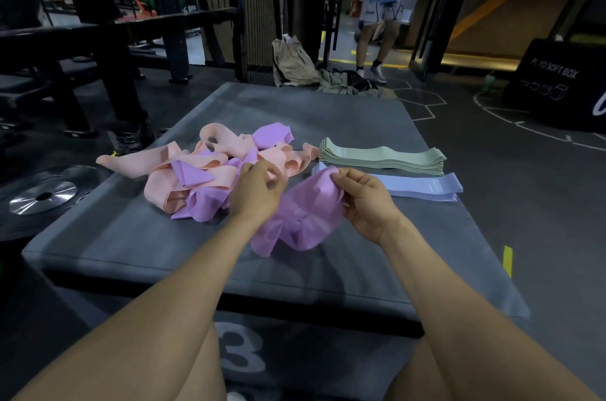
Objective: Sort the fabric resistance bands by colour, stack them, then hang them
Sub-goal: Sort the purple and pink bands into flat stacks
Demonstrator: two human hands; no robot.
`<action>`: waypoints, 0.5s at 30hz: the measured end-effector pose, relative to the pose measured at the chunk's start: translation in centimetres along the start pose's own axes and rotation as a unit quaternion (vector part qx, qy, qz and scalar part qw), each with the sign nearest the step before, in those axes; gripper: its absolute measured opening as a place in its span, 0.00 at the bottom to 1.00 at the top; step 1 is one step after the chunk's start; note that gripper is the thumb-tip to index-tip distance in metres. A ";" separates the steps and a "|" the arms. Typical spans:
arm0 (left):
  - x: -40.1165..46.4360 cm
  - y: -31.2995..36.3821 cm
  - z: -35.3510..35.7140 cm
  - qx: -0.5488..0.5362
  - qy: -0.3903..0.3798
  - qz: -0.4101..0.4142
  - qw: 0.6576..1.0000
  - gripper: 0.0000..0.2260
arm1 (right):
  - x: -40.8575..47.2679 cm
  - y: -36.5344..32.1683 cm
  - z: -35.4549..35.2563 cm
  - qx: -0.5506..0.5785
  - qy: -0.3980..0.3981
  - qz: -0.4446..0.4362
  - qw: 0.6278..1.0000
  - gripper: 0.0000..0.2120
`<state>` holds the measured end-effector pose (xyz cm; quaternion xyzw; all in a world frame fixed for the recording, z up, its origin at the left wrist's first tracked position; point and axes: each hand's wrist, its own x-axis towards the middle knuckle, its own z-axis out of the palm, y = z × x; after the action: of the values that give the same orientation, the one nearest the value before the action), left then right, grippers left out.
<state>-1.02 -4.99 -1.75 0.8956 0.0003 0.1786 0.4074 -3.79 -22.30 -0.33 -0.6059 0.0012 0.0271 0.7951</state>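
On top of the grey padded box, just in front of me, I have a purple band lifted between both hands, sagging in loose folds below my fingers. It looks light and completely limp, soft woven stuff that will not keep a shape by itself, so I judge it best taken by its upper edge at two points and pulled flat before laying it down. My right hand pinches the band's top edge between thumb and fingertips, wrist bent inward. My left hand has its fingers curled close beside the band's other side; it seems to pinch the fabric, though the contact is partly hidden. Both forearms reach forward over my knees. To the left lies the unsorted heap of peach and purple bands; to the right, the green stack sits neatly with the blue stack just nearer me.
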 end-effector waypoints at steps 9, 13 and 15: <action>-1.3 2.3 1.0 -0.235 -0.227 0.106 0.939 0.02 | 0.3 0.4 0.1 -0.034 -0.044 -0.015 0.998 0.12; -1.1 2.2 0.9 -0.265 -0.217 0.069 0.937 0.02 | 0.2 0.4 -0.1 -0.043 -0.053 -0.016 0.998 0.11; -1.0 2.1 0.7 -0.267 -0.194 0.061 0.942 0.02 | -0.1 0.2 -0.1 -0.040 -0.072 0.000 0.997 0.10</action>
<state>-2.06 -7.02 -0.96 0.7696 -0.1807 0.0192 0.6121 -3.86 -22.31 -0.58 -0.6335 -0.0575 0.0706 0.7683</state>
